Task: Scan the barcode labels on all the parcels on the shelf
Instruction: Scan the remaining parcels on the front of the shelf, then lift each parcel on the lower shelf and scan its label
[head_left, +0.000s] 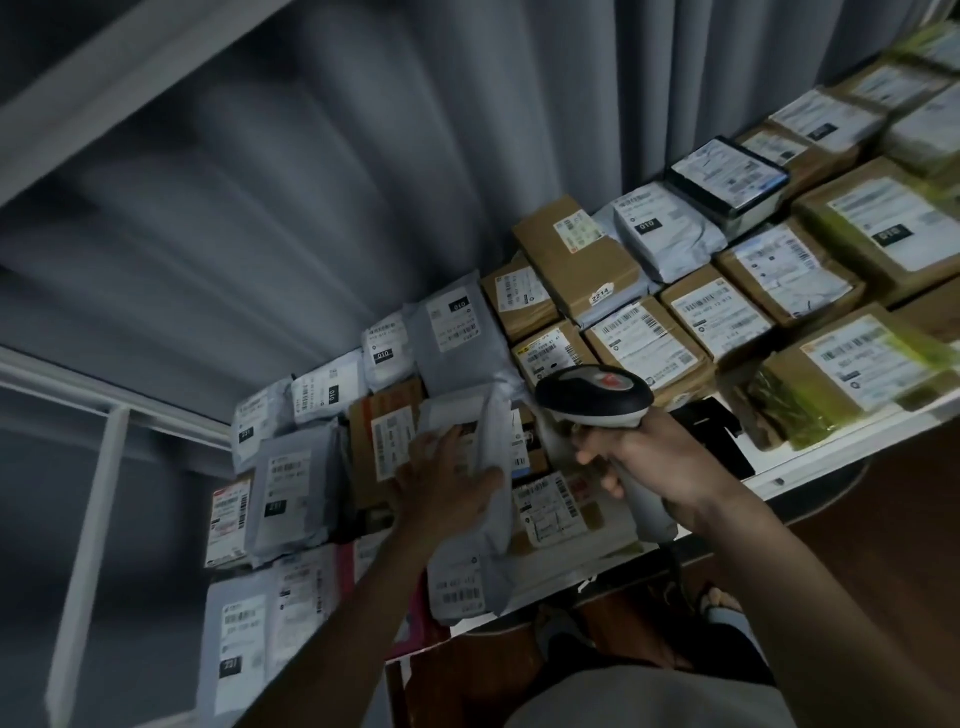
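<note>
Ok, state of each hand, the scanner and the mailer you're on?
Left hand: flat on the grey mailer, fingers straight.
Right hand: grips the scanner handle.
Scanner: held up, head over the parcels.
Grey mailer: lying on the shelf, partly folded up beside the hand.

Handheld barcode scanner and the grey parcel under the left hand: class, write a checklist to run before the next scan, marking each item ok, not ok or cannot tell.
1. Grey and black handheld barcode scanner gripped by the right hand: ok.
2. Left hand on the soft grey plastic mailer parcel: ok.
3. That mailer's barcode label facing up: ok, one shows near its lower end.
4. Scanner head aimed at that label: not ok, it points further up the shelf.
5. Label readable, unwrinkled: cannot tell, blurred.
6. Parcels already scanned: cannot tell.
</note>
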